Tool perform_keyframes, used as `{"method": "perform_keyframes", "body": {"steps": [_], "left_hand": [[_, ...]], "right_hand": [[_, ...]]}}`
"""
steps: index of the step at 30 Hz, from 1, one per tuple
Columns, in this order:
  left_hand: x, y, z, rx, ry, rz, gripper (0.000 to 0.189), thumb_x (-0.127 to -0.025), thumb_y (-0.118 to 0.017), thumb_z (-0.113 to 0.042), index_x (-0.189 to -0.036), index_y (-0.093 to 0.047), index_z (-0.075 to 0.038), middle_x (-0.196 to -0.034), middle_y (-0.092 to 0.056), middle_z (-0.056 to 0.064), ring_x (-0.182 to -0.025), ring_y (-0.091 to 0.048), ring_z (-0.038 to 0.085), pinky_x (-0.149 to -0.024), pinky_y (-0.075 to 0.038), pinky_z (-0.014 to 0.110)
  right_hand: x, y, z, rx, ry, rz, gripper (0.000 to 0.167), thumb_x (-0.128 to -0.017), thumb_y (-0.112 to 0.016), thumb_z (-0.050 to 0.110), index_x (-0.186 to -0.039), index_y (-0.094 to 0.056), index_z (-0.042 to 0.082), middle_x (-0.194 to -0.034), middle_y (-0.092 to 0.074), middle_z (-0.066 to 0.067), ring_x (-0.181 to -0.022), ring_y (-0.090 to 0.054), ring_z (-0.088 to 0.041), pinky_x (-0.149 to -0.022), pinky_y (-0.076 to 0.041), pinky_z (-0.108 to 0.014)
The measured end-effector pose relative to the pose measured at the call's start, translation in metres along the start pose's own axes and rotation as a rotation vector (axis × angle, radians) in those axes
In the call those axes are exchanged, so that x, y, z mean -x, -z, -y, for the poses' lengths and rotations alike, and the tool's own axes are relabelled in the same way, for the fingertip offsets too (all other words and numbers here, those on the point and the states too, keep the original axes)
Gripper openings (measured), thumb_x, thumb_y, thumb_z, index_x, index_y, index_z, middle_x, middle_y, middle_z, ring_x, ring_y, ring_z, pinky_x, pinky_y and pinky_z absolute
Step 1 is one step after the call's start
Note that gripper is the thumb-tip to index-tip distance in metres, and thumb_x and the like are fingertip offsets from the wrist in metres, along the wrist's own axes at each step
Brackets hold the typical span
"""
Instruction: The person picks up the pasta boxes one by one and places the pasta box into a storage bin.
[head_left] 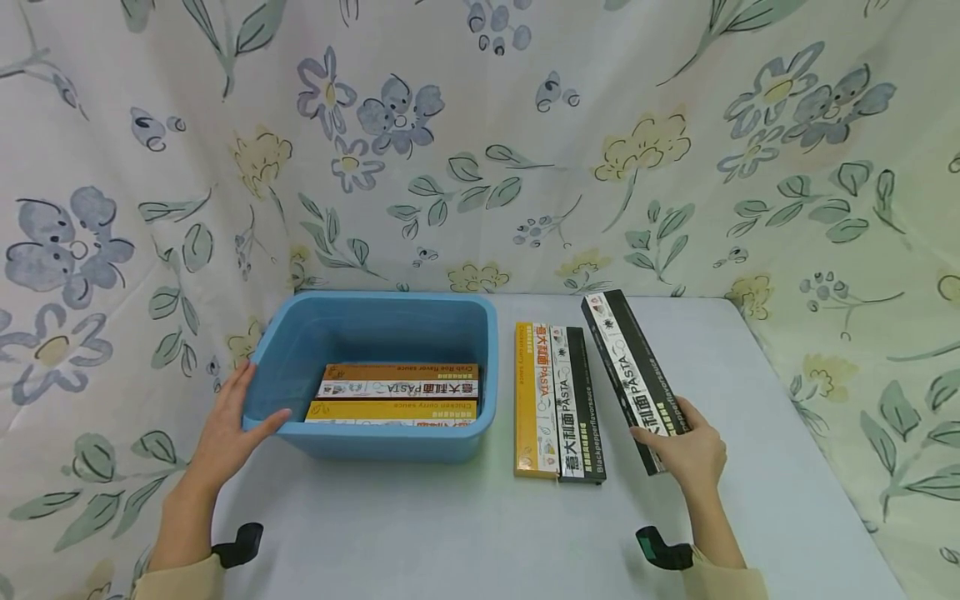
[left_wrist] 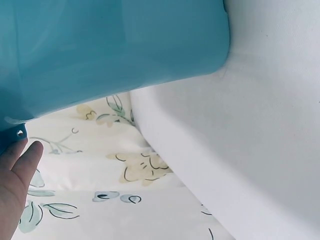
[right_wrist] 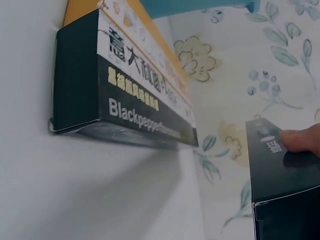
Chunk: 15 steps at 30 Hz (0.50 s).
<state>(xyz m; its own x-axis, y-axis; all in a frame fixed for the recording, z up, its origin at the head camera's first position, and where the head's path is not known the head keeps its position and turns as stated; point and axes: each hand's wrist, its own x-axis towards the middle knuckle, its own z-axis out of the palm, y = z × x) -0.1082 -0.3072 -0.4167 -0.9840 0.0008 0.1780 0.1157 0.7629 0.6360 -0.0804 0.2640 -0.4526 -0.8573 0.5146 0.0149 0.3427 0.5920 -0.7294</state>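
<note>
My right hand [head_left: 692, 446] grips a black-and-white pasta box [head_left: 633, 375] near its lower end; the box is tilted, its far end leaning left. In the right wrist view the thumb presses on this dark box [right_wrist: 280, 170]. Left of it, a yellow pasta box [head_left: 534, 400] and another black pasta box [head_left: 577, 408] lie side by side on the table. My left hand [head_left: 232, 429] rests on the left rim of a blue bin [head_left: 390, 446], thumb along the front edge. Inside the bin are an orange-brown pasta box [head_left: 401, 372] and a yellow pasta box [head_left: 390, 411].
The white table [head_left: 450, 533] reaches to a floral curtain [head_left: 480, 225] that hangs behind and at both sides. The bin stands near the table's back left. A black wrist mount [head_left: 238, 546] sits by the left sleeve, another mount [head_left: 663, 550] by the right.
</note>
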Motion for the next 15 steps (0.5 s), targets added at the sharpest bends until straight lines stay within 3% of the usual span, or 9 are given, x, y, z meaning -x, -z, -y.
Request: {"method": "perform_keyframes", "body": {"steps": [15], "left_hand": [[0.001,0.000,0.001,0.000,0.003,0.008,0.089,-0.091,-0.063,-0.037,-0.155,-0.012,-0.002,-0.159,-0.007,0.025,-0.137,-0.015,0.058,-0.097,-0.021,0.079]], "right_hand": [[0.007,0.012,0.019,-0.018,0.047,0.034,0.089,-0.068,-0.087,0.026,-0.141,-0.045,-0.003,-0.123,-0.057,-0.032,-0.102,-0.058,-0.042,-0.072,-0.045,-0.040]]}}
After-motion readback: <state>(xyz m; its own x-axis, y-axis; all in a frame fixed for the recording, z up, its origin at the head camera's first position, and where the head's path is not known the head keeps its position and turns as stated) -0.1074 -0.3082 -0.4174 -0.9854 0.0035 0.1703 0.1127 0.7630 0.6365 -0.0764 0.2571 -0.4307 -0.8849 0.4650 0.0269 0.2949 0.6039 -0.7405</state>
